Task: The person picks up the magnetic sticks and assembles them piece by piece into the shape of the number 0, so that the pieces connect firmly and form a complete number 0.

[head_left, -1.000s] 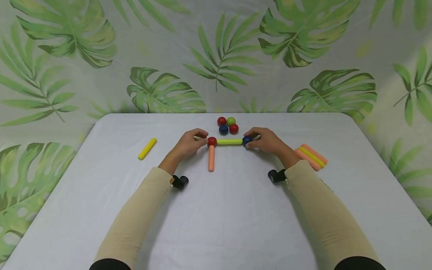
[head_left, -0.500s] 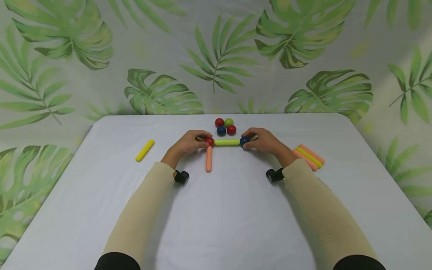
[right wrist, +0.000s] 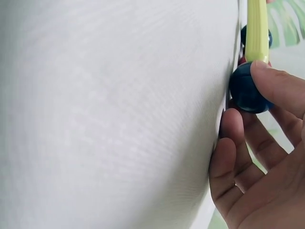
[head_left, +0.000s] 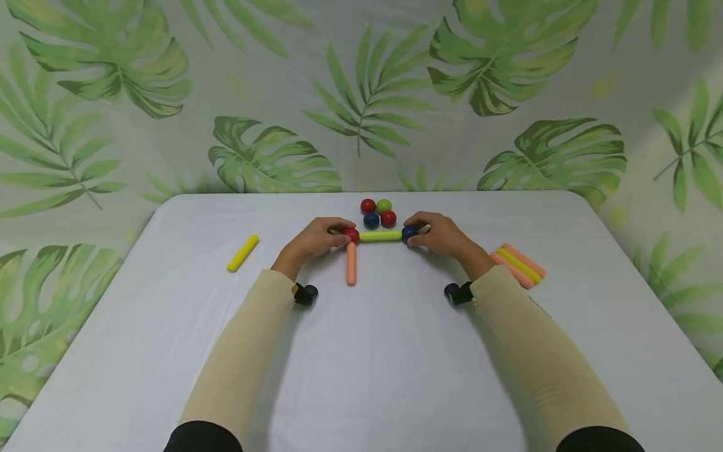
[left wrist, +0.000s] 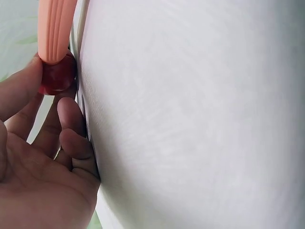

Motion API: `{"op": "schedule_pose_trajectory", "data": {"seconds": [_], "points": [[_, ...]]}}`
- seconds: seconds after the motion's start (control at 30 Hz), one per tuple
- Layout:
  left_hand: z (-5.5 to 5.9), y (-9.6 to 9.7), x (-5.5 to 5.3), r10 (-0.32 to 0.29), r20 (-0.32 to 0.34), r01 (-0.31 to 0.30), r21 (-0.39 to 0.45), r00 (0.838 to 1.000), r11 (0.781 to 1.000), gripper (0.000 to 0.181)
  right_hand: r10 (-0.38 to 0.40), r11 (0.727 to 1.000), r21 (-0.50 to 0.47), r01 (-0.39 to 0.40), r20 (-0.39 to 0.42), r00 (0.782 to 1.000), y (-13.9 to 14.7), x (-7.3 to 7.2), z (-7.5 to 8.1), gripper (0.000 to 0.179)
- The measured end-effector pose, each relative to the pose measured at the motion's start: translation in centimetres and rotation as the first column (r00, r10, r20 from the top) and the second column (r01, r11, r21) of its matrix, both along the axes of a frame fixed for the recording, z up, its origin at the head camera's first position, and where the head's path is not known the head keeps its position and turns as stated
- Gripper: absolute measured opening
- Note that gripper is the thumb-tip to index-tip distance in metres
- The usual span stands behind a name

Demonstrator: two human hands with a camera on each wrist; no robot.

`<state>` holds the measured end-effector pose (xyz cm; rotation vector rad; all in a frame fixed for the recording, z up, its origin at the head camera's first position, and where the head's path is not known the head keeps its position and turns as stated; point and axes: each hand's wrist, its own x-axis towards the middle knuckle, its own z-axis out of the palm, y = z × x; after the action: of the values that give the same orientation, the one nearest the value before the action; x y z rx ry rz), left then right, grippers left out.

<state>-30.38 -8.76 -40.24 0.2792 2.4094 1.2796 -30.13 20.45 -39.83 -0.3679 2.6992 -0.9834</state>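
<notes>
My left hand (head_left: 319, 238) pinches a red ball (left wrist: 59, 76) between thumb and fingers. From that ball an orange rod (head_left: 351, 265) extends toward me. A yellow-green rod (head_left: 381, 236) runs crosswise from the red ball to a dark blue ball (right wrist: 249, 88). The blue ball is pinched by my right hand (head_left: 443, 237), the thumb lying near the rod's end in the right wrist view. Both hands' lower fingers curl close to the white cloth. Together the rods and balls form one corner shape near the table's far side.
Behind the crosswise rod sit loose balls: two red (head_left: 388, 218), one blue (head_left: 371, 220) and one green (head_left: 384, 206). A single yellow rod (head_left: 243, 253) lies at left. On the right, beside my forearm, lie two orange rods (head_left: 525, 258) with a yellow rod (head_left: 520, 263) between them.
My left hand has moved slightly right and closed its fingers around the red ball, beside which it was a second ago. My right hand keeps its hold on the blue ball.
</notes>
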Motion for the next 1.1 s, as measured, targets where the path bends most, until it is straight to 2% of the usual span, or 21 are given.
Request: {"op": "schedule_pose_trajectory", "data": {"seconds": [0.3, 0.53, 0.67, 0.93, 1.1], "points": [[-0.3, 0.0, 0.1, 0.008, 0.009, -0.008, 0.001, 1.000, 1.000, 0.039, 0.006, 1.000, 0.025, -0.006, -0.009, 1.000, 0.1, -0.1, 0.1, 0.041], [-0.4, -0.1, -0.1, 0.009, 0.017, -0.009, 0.007, 1.000, 1.000, 0.039, -0.116, 0.993, -0.024, 0.114, -0.105, 0.988, -1.4, -0.6, 0.5, 0.041], [-0.5, -0.1, -0.2, 0.004, 0.017, -0.004, 0.008, 1.000, 1.000, 0.039, -0.152, 0.988, -0.036, 0.148, -0.149, 0.977, -2.7, -0.8, 0.4, 0.040], [-0.6, 0.0, -0.3, 0.001, 0.010, -0.001, 0.013, 1.000, 1.000, 0.040, -0.101, 0.988, 0.101, 0.120, -0.174, 0.980, -4.3, -1.2, -0.2, 0.045], [-0.7, -0.1, -0.3, 0.012, 0.017, -0.012, 0.011, 1.000, 1.000, 0.039, -0.116, 0.986, 0.099, 0.136, -0.179, 0.977, -4.6, -1.5, -0.3, 0.046]]}}
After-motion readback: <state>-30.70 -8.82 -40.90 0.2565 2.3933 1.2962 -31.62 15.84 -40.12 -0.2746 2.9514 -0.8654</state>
